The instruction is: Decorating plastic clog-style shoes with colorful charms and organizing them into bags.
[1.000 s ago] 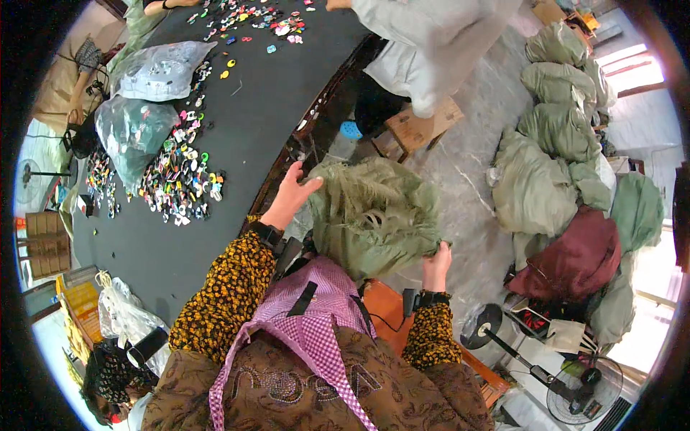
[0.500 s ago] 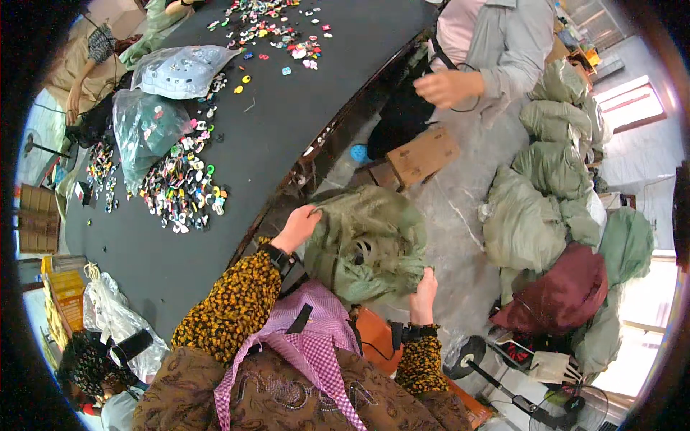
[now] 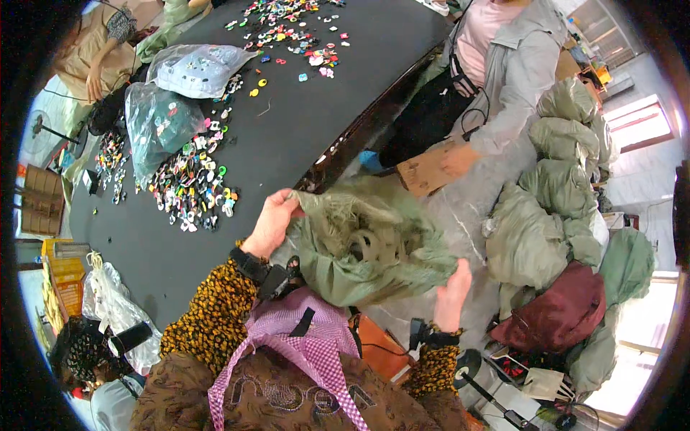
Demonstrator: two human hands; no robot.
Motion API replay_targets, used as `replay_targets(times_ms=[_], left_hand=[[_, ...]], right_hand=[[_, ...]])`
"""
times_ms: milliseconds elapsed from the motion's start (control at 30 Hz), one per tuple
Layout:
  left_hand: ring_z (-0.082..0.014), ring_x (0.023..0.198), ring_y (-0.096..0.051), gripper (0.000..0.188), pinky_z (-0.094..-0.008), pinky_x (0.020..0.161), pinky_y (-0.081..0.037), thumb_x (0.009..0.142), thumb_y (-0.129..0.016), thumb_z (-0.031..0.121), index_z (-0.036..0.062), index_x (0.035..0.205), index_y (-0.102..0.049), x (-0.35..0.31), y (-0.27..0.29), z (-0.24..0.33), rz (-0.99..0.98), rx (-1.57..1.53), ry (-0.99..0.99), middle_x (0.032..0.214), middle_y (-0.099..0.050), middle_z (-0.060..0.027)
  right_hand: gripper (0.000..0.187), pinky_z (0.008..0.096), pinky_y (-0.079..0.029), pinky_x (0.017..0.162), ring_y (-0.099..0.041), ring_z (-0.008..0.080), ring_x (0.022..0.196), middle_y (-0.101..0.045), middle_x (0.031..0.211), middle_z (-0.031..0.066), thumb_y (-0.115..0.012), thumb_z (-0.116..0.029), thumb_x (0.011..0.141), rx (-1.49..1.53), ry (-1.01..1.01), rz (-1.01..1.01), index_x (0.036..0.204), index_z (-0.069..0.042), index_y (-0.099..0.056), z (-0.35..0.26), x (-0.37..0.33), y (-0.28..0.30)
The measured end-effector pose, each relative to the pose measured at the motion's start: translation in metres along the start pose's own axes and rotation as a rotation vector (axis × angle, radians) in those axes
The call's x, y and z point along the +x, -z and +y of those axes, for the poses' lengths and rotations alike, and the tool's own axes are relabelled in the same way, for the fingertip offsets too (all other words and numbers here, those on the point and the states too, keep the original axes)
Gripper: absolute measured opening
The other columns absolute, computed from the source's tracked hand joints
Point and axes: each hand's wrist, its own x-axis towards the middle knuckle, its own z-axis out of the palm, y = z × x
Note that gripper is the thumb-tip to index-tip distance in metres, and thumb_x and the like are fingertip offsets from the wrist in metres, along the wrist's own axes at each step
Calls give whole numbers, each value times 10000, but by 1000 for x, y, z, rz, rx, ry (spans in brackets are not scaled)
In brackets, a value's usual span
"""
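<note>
A large olive-green woven sack (image 3: 424, 251) hangs between my hands, its mouth spread toward me. My left hand (image 3: 272, 221) is closed on the rim at the left, beside the dark table's edge. My right hand (image 3: 453, 291) grips the rim on the opposite side. Down in the sack a pale ring-like shape shows around a dark hollow; I cannot make out what it is.
Small colourful pieces (image 3: 192, 183) lie heaped on the dark table (image 3: 237, 266) near filled clear plastic bags (image 3: 165, 126). Opposite me, a person in a grey jacket (image 3: 521, 79) bends over a brown box (image 3: 429, 169). Stuffed green sacks (image 3: 528, 237) and a maroon one (image 3: 557, 305) line the right side.
My hands have moved farther apart, and the sack is stretched wider. The other person's hand has dropped to the brown box. My view has shifted slightly.
</note>
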Motion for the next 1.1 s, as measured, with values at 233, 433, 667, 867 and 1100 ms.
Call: replay_targets(times_ms=[233, 433, 667, 867, 1100], left_hand=[[-135, 833, -603, 147, -265, 776, -478, 906, -480, 70, 13, 955, -607, 18, 25, -23, 17, -29, 60, 917, -641, -36], [-156, 870, -590, 223, -293, 762, -467, 908, -445, 126, 42, 1087, -549, 15, 43, -59, 103, 55, 208, 984, -610, -50], [-144, 800, -566, 275, -289, 739, -462, 892, -413, 82, 34, 1127, -547, 10, 37, -58, 70, 205, 166, 945, -605, -34], [-141, 844, -546, 371, -265, 720, -443, 892, -464, 82, 36, 1259, -488, 3, 49, -71, 22, 647, -55, 1053, -589, -83], [-230, 904, -582, 421, -312, 808, -477, 822, -540, 2, 19, 1239, -486, -40, 44, -56, 37, 925, -381, 1283, -485, -156]], right_hand=[[224, 373, -518, 669, -629, 213, 800, -623, 903, 80, -505, -184, 852, -91, 28, -32, 957, -17, -611, 19, 42, -4], [288, 386, -520, 627, -619, 220, 814, -600, 1016, 94, -519, -234, 875, -34, -99, -11, 1038, 0, -562, 76, 91, 6], [306, 383, -520, 607, -609, 206, 838, -610, 1008, 95, -540, -259, 882, -262, -92, -248, 1076, -22, -521, 76, 90, 43], [341, 370, -453, 850, -557, 215, 986, -564, 1118, 90, -579, -108, 849, -695, 449, 30, 1161, -6, -487, 66, 42, 34], [262, 405, -410, 896, -537, 345, 1004, -590, 1065, 168, -564, 2, 779, -894, 1031, -340, 1041, 2, -568, 74, -25, -14]])
